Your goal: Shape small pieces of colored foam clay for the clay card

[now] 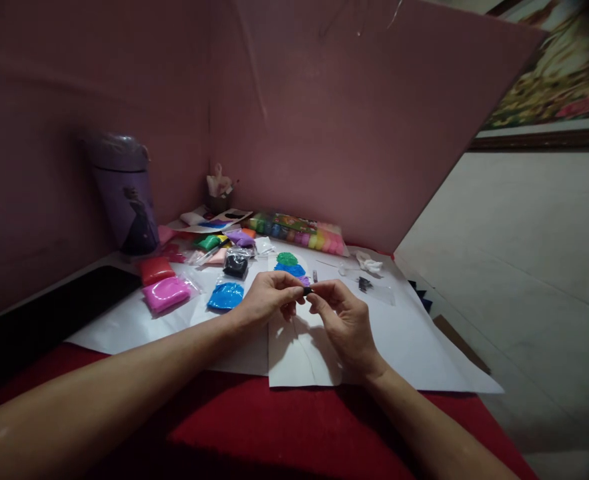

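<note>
Between the fingertips of my left hand (273, 293) and my right hand (341, 317) is a small piece of black modelling clay (307, 291). Both hands pinch it from either side, above a white sheet of paper (294, 367). Just beyond my fingers, green clay (287, 259) and blue clay (290, 270) are spread on the sheet, with some purple clay (303, 281) partly hidden by my hands. To the right, more black clay (365, 285) lies on a clear plastic wrapper (385, 295).
Left of my hands are clay packets: blue (225, 296), black (235, 265), pink (167, 294) and red (157, 271). A bag of coloured clay (299, 233) lies at the back. A purple tumbler (124, 193) stands far left, behind a black flat object (59, 310). Pink panels enclose the back.
</note>
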{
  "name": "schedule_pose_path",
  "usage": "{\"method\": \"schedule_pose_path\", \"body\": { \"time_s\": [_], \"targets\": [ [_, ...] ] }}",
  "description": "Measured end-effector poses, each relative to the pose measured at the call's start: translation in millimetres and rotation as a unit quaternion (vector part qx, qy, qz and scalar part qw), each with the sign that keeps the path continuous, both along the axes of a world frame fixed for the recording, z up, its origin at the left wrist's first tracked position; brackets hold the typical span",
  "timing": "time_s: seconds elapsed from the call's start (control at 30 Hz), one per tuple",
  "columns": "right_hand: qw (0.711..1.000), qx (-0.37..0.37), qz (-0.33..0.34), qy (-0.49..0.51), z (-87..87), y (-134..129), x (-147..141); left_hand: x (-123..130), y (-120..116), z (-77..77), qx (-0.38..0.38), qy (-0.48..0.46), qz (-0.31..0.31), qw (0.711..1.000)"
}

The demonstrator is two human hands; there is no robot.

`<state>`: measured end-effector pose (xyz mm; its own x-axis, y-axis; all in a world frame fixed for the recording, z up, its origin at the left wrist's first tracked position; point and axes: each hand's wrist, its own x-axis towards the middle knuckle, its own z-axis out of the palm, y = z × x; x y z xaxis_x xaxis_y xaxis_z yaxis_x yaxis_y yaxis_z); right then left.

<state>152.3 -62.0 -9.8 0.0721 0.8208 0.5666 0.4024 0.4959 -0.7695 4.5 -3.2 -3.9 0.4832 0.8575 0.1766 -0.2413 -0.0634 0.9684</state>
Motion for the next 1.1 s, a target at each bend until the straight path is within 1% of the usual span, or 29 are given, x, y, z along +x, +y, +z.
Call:
{"method": "schedule_pose_path", "body": {
  "time_s": [0.13, 0.27, 0.37, 0.47, 0.5, 0.57, 0.63, 0.7, 0.8, 0.87, 0.97, 1.03, 1.1],
  "targets": [
    [1.0, -0.005, 0.002, -0.007, 0.3, 0.8, 1.9, -1.5, -2.1, 0.5, 0.003, 0.014, -0.024, 1.0],
    [0.999, -0.036, 0.019, 0.021, -3.4, 4.8, 3.0, -0.2, -2.1, 0.6, 0.004, 0.025, -0.025, 0.999],
    [0.993, -0.05, 0.028, 0.101, -4.1, 8.6, 1.4, 1.5, -1.0, 4.0, -0.005, 0.018, 0.013, 1.0],
    [0.982, -0.057, 0.015, 0.177, -3.2, 12.4, 0.3, 0.9, 0.7, 7.2, -0.017, -0.002, 0.086, 0.996],
    [0.98, -0.059, 0.005, 0.191, -3.1, 13.5, 0.5, 0.1, 1.5, 7.4, -0.02, -0.012, 0.107, 0.994],
    [0.978, -0.065, -0.016, 0.198, -3.3, 15.5, 1.9, -2.1, 3.2, 6.5, -0.024, -0.029, 0.125, 0.991],
    [0.979, -0.075, -0.03, 0.185, -4.4, 17.0, 3.8, -4.1, 4.6, 4.6, -0.034, -0.044, 0.112, 0.992],
    [0.982, -0.084, -0.034, 0.166, -5.5, 17.8, 5.0, -5.0, 5.3, 2.9, -0.038, -0.045, 0.073, 0.996],
    [0.985, -0.083, -0.007, 0.148, -6.7, 16.8, 3.4, -4.5, 4.8, 1.5, -0.023, -0.03, 0.025, 0.999],
    [0.986, -0.074, 0.026, 0.15, -7.1, 15.2, 0.6, -3.9, 3.8, 1.6, -0.011, -0.025, 0.013, 1.0],
    [0.983, -0.059, 0.069, 0.159, -7.4, 13.2, -3.1, -3.7, 2.0, 2.7, -0.016, -0.005, 0.018, 1.0],
    [0.982, -0.048, 0.087, 0.16, -7.2, 12.6, -3.8, -4.1, 0.9, 3.4, -0.025, 0.023, 0.014, 0.999],
    [0.984, -0.04, 0.087, 0.15, -6.6, 12.2, -3.1, -4.5, 0.1, 3.7, -0.029, 0.039, -0.004, 0.999]
  ]
}}
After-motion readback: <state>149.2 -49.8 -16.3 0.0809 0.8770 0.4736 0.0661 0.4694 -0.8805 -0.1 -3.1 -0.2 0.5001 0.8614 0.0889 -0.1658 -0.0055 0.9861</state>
